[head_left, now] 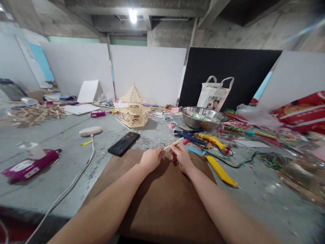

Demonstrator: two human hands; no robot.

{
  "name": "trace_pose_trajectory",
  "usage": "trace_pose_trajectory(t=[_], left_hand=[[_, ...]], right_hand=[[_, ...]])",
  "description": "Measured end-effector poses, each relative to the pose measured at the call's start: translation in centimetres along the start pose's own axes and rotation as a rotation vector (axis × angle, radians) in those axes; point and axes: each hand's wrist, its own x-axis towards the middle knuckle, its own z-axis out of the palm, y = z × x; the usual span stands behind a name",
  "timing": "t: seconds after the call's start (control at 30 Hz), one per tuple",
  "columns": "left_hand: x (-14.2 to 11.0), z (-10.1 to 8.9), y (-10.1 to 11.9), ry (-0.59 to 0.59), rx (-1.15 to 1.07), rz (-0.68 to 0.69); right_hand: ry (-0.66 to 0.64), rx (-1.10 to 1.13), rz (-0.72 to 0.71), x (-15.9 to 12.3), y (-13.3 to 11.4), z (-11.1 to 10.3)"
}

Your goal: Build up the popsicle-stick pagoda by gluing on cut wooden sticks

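Note:
Both hands meet over the far part of a brown board (162, 203). A thin pale wooden stick (177, 141) slants up to the right between them. My left hand (151, 159) is closed, pinching the stick's lower end. Farther along it, my right hand (181, 156) is closed on the stick too, its fingers curled. Just beyond the hands lie pliers with blue handles (193, 138) and a yellow-handled glue gun (213, 140). A pavilion model of pale sticks (134, 110) stands upright behind them. To the left of the hands rests a black phone (124, 143).
A steel bowl (203, 118) stands at the back right, before a white bag (214, 93). A yellow cutter (220, 171) lies right of the board. White cable (83, 169), a purple packet (31, 165) and piled sticks (38, 113) are at the left.

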Motion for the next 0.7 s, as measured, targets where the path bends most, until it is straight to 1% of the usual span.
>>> trace_pose_trajectory(t=[0.07, 0.13, 0.2, 0.23, 0.3, 0.33, 0.4, 0.43, 0.5, 0.53, 0.6, 0.67, 0.7], left_hand=[[0.0, 0.2, 0.2, 0.003, -0.004, 0.016], [0.0, 0.2, 0.5, 0.033, -0.003, 0.014], [-0.1, -0.1, 1.1, 0.133, -0.030, 0.020], [-0.1, -0.4, 1.5, 0.216, -0.074, 0.029], [0.0, -1.3, 2.9, 0.337, -0.258, 0.043], [0.0, -1.9, 3.7, 0.373, -0.399, -0.002], [0.3, -3.2, 5.7, 0.398, -0.749, -0.181], [0.4, -3.8, 6.8, 0.379, -0.947, -0.267], [0.8, -4.7, 8.7, 0.294, -1.334, -0.412], [0.8, -4.9, 9.5, 0.240, -1.507, -0.446], [0.6, -5.0, 10.7, 0.199, -1.708, -0.484], [-0.3, -4.8, 11.6, 0.053, -1.826, -0.511], [-1.0, -4.7, 12.0, -0.013, -1.901, -0.483]], right_hand=[[-0.007, 0.064, 0.012, 0.0, 0.1, 0.1], [0.033, 0.134, 0.059, 0.3, 0.4, 0.1], [0.120, 0.175, 0.116, 0.9, 0.3, 0.1], [0.175, 0.191, 0.139, 1.4, 0.1, 0.1], [0.280, 0.225, 0.153, 2.6, -0.9, 0.2], [0.340, 0.249, 0.147, 3.2, -1.8, 0.5], [0.435, 0.323, 0.098, 4.5, -3.9, 1.3], [0.463, 0.366, 0.064, 4.9, -5.0, 1.9], [0.475, 0.443, 0.016, 5.4, -7.0, 3.2], [0.470, 0.477, 0.006, 5.5, -7.9, 3.8], [0.464, 0.536, -0.017, 5.5, -9.1, 4.6], [0.469, 0.582, -0.038, 5.4, -10.0, 4.9], [0.473, 0.598, -0.049, 5.4, -10.4, 4.8]])
